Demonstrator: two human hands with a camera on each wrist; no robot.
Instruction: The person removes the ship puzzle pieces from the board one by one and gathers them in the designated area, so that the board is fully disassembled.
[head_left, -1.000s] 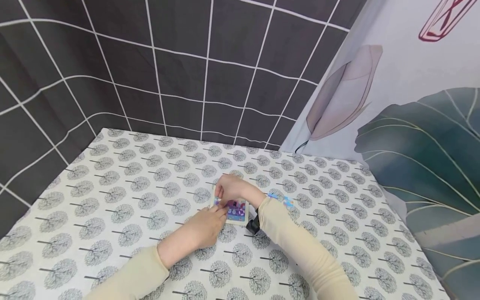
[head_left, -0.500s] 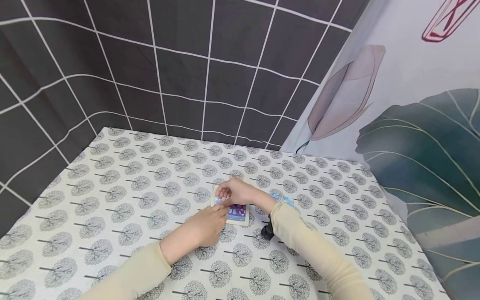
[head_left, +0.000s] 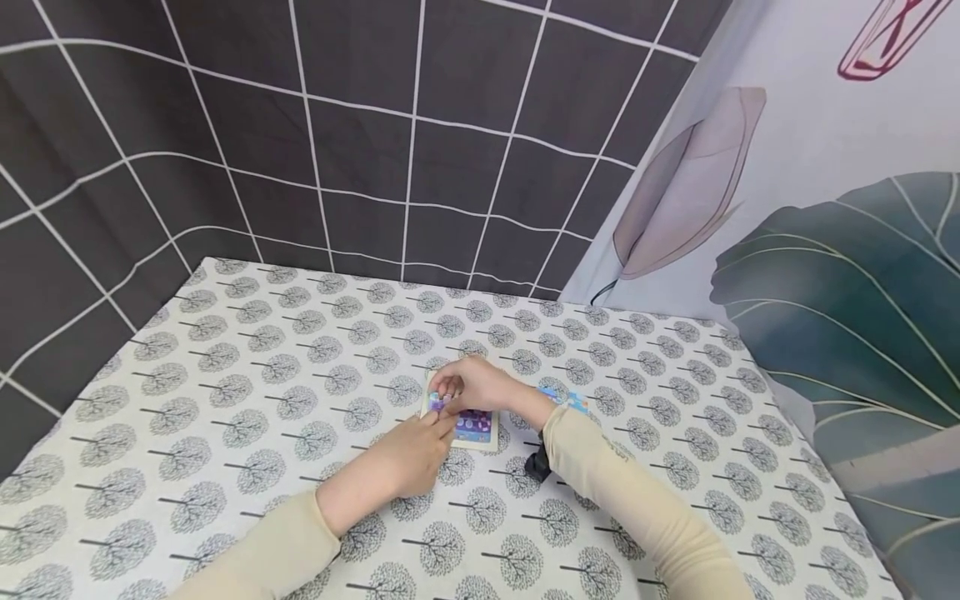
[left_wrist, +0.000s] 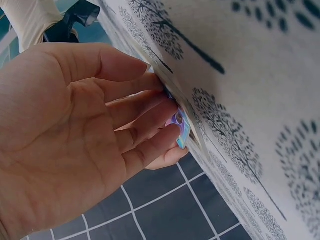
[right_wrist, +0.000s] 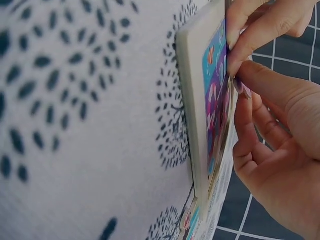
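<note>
A small jigsaw puzzle in a pale frame (head_left: 480, 447) lies on the table, its picture purple and blue. My left hand (head_left: 416, 454) rests its fingertips on the puzzle's left part, fingers nearly straight in the left wrist view. Across from it, my right hand (head_left: 483, 386) arches over the far left corner. Between its thumb and forefinger it pinches a small purple puzzle piece (right_wrist: 243, 89), held at the puzzle's surface beside the left fingertips. The hands hide part of the picture, so how the piece sits there cannot be told.
Several loose blue puzzle pieces (head_left: 576, 402) lie right of the frame, partly behind the right forearm. A tree-print cloth (head_left: 262, 400) covers the table. A dark gridded curtain (head_left: 360, 150) hangs behind it, and a leaf-print curtain (head_left: 840, 333) on the right.
My right wrist and forearm have shifted right and slightly nearer, with the hand turned to show more of its fingers. The left hand has stayed almost still on the puzzle.
</note>
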